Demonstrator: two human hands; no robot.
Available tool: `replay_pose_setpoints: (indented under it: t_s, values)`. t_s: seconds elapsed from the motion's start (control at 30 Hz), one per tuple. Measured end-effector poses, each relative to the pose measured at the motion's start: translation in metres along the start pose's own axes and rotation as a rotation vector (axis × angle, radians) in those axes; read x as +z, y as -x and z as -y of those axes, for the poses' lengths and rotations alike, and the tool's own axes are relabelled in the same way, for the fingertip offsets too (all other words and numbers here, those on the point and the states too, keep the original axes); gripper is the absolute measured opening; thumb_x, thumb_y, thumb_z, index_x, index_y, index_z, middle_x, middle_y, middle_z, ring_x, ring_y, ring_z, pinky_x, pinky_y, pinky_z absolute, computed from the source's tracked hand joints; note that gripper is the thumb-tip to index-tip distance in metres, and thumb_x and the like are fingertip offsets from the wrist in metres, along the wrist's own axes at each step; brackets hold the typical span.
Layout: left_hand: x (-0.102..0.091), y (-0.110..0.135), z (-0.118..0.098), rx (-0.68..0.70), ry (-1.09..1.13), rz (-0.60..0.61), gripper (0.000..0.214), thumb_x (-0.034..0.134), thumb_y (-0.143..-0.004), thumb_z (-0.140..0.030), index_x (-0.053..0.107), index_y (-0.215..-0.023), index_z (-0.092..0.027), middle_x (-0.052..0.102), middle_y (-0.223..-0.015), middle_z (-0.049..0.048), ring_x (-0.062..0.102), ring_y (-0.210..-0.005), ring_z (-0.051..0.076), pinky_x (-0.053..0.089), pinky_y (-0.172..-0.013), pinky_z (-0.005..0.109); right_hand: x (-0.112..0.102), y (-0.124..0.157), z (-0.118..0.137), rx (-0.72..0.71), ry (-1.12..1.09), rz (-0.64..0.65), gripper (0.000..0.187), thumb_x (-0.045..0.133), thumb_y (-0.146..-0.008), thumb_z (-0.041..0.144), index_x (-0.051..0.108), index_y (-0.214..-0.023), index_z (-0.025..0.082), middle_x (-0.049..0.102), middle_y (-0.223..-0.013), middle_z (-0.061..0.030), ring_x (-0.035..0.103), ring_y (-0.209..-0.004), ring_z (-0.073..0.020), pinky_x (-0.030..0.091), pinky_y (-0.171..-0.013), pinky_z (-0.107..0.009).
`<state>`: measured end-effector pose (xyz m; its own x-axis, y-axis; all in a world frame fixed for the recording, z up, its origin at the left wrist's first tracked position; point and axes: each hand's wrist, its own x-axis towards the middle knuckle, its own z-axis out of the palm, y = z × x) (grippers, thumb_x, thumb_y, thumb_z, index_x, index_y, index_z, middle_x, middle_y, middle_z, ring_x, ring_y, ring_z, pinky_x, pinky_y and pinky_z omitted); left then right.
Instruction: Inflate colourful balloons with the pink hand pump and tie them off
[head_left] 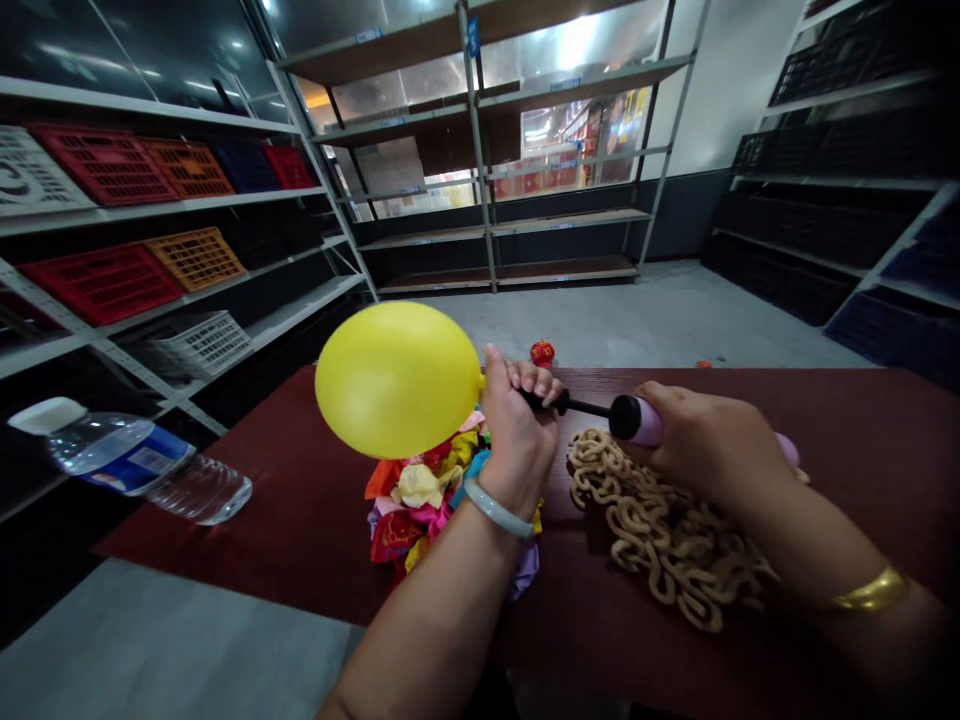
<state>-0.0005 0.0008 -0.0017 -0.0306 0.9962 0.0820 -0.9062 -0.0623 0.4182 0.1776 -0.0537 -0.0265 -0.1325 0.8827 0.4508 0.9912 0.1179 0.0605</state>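
Observation:
A yellow balloon (397,380), swollen with air, has its neck at the fingers of my left hand (523,410). That hand is closed around the black nozzle end of a hand pump. My right hand (697,435) grips the pump's lilac barrel (646,421), and a black rod (589,407) shows between the two hands. Below my left hand lies a heap of crumpled colourful pieces (420,490), partly covered by my forearm. Under my right hand spreads a beige, looped, rope-like bundle (667,530).
A water bottle (142,460) with a white cap lies at the left of the dark red table (300,540). Near the far edge is a small red round object (541,353). Shelves with plastic crates (112,165) stand left; a metal rack (480,150) stands behind.

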Motion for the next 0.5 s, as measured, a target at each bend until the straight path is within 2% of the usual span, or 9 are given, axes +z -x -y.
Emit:
replay_pose_setpoints:
  t_s: [0.13,0.23,0.37,0.5]
  values:
    - [0.004,0.019,0.026,-0.073,-0.014,0.078,0.05,0.057,-0.094,-0.051,0.038,-0.06,-0.019,0.035,-0.05,-0.0059,0.037,-0.043,0.007,0.03,-0.046,0.022,0.002,0.002,0.013,-0.035,-0.058,-0.053,0.038,0.061,-0.079,0.055,0.063,-0.097,0.021,0.073,-0.087,-0.0063,0.065,-0.069,-0.0227,0.029,-0.054,-0.032]
    - [0.005,0.024,0.032,-0.084,-0.042,0.094,0.05,0.059,-0.092,-0.052,0.039,-0.061,-0.019,0.037,-0.051,-0.0057,0.038,-0.044,0.007,0.032,-0.047,0.022,0.005,0.002,0.017,-0.073,-0.085,-0.073,0.036,0.062,-0.08,0.052,0.062,-0.096,0.02,0.073,-0.087,-0.007,0.065,-0.069,-0.0222,0.031,-0.053,-0.032]
    - [0.007,0.018,0.016,-0.071,-0.071,0.106,0.052,0.059,-0.092,-0.052,0.037,-0.058,-0.019,0.034,-0.05,-0.006,0.035,-0.042,0.006,0.031,-0.046,0.022,0.007,0.0,0.012,-0.105,-0.159,-0.094,0.039,0.061,-0.082,0.055,0.064,-0.103,0.022,0.074,-0.094,-0.0071,0.068,-0.077,-0.024,0.039,-0.057,-0.033]
    - [0.008,0.003,-0.019,0.032,-0.093,0.059,0.051,0.058,-0.093,-0.049,0.036,-0.058,-0.019,0.033,-0.048,-0.0065,0.034,-0.04,0.007,0.03,-0.043,0.022,0.006,-0.002,-0.005,-0.102,-0.156,-0.09,0.043,0.062,-0.083,0.053,0.065,-0.112,0.022,0.074,-0.108,-0.0097,0.069,-0.087,-0.0271,0.046,-0.065,-0.036]
